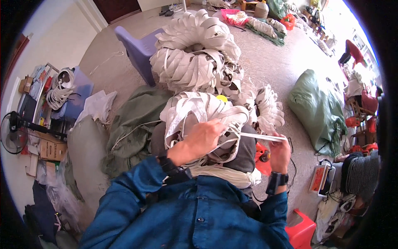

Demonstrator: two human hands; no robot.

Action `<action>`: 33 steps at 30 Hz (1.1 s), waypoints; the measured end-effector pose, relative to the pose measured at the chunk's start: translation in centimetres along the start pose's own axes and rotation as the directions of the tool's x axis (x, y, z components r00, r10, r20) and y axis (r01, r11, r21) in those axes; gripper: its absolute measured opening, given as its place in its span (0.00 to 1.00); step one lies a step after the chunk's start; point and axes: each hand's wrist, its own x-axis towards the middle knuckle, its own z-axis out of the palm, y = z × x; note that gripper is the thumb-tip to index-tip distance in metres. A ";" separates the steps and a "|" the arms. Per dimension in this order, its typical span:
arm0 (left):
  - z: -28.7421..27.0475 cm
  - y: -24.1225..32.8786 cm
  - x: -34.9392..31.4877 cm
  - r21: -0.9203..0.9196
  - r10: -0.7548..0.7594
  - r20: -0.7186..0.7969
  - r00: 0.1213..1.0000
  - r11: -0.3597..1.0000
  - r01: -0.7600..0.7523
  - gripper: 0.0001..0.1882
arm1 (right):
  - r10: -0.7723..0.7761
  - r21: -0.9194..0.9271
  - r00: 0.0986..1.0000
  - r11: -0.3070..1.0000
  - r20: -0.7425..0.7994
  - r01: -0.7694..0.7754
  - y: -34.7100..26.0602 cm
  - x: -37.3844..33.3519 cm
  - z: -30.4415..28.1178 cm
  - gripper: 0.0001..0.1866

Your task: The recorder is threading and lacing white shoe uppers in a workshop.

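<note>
Left hand [198, 141] clenched on white strap [255, 136] near the looped strap bundle [199, 110]; strap runs taut rightward to right hand [280, 151], pinching its end. Fingertips mostly hidden; orange tool [262, 157] under the strap partly covered.

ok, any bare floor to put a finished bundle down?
Yes: bare floor between the stacked strap bundles and the green sack, and left of the purple stool toward the wall. Crowded: both hands are on the lap bundle, and clutter lines the left and right edges.
</note>
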 end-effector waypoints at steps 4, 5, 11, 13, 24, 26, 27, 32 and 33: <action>2.4 -1.6 0.9 -0.098 -0.067 0.009 0.998 0.993 0.067 0.08 | 0.044 0.055 0.999 0.998 0.008 -0.044 -0.8 0.5 -5.6 0.10; 2.5 -2.2 0.9 -0.105 -0.075 0.010 0.997 0.992 0.075 0.07 | 0.048 0.051 0.999 0.998 0.016 -0.049 -0.6 0.5 -6.1 0.10; 2.6 -3.5 1.4 0.109 -0.017 -0.088 0.996 0.994 0.027 0.07 | 0.148 0.126 0.989 0.982 -0.024 -0.144 1.5 0.7 -7.3 0.11; 2.2 -3.0 1.8 0.256 0.066 -0.183 0.981 0.966 -0.017 0.07 | 0.044 -0.291 0.996 0.954 -0.075 -0.064 2.1 0.0 -5.3 0.10; 3.0 -3.1 2.6 -0.234 -0.206 0.014 0.979 0.951 0.203 0.07 | -0.244 -0.708 0.942 0.621 0.231 0.334 2.1 -3.7 0.4 0.10; 3.7 -2.9 2.6 -0.113 -0.136 -0.037 0.990 0.985 0.131 0.07 | -0.246 -0.737 0.924 0.557 0.294 0.383 2.1 -4.1 1.1 0.09; 4.0 -2.7 2.4 0.017 -0.064 -0.077 0.995 0.998 0.066 0.07 | -0.247 -0.716 0.904 0.553 0.348 0.426 2.0 -4.8 2.8 0.08; 4.4 -1.3 0.1 0.390 0.129 -0.182 0.975 0.919 -0.049 0.08 | -0.231 -0.634 0.650 0.150 0.724 0.759 3.4 -6.9 10.5 0.07; 4.7 -1.7 -0.3 0.404 0.093 -0.145 0.985 0.914 -0.027 0.08 | -0.178 -0.624 0.627 0.076 0.759 0.777 3.4 -7.1 11.9 0.07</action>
